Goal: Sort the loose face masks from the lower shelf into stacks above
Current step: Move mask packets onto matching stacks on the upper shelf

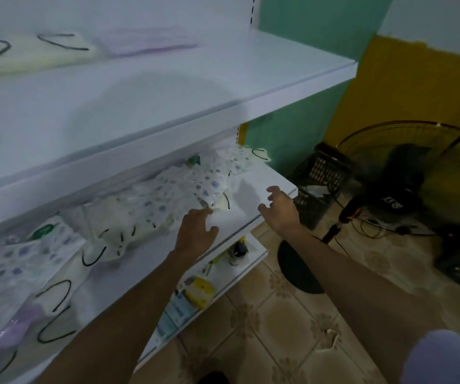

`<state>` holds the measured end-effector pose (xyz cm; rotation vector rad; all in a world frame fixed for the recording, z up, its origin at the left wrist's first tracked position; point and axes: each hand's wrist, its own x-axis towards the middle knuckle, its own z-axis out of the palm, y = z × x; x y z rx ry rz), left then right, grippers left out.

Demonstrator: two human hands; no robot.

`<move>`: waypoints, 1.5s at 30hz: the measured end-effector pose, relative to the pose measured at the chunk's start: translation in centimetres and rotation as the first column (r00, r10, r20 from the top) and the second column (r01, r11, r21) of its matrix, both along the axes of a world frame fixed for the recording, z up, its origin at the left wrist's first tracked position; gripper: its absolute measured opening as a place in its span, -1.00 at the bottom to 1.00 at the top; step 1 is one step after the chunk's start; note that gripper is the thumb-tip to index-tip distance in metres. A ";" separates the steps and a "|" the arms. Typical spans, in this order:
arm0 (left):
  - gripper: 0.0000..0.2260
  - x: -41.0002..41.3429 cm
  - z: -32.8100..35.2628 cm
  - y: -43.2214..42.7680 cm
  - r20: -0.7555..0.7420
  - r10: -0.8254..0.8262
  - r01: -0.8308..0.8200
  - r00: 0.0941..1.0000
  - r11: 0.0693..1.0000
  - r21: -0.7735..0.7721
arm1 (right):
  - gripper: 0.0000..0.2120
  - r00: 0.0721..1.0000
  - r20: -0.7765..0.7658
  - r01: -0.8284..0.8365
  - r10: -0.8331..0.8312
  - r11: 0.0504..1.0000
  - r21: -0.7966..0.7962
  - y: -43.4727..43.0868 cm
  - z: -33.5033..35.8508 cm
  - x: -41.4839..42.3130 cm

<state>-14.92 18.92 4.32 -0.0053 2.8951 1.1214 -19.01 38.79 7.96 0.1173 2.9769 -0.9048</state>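
Note:
Loose face masks lie spread along the lower shelf (253,195): patterned white ones (206,176), cream ones with black ear loops (129,223) and purple ones (21,322) at the left. My left hand (195,231) reaches onto this shelf and its fingertips touch the edge of a patterned mask. My right hand (280,207) hovers over the shelf's bare right end with fingers spread, holding nothing. On the upper shelf (223,84) sit a cream mask stack (32,54) and a purple mask stack (145,41).
A bottom shelf (245,261) holds yellow and blue packets and small items. To the right, on the tiled floor (278,322), stand a black floor fan (406,173) with its round base, dark plastic crates (326,173) and cables.

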 end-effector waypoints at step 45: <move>-0.48 -19.3 -10.0 5.7 0.001 0.352 -0.319 0.936 0.850 -0.418 | -0.69 0.843 0.222 -0.268 0.490 0.741 -0.615 -4.2 -13.6 -26.0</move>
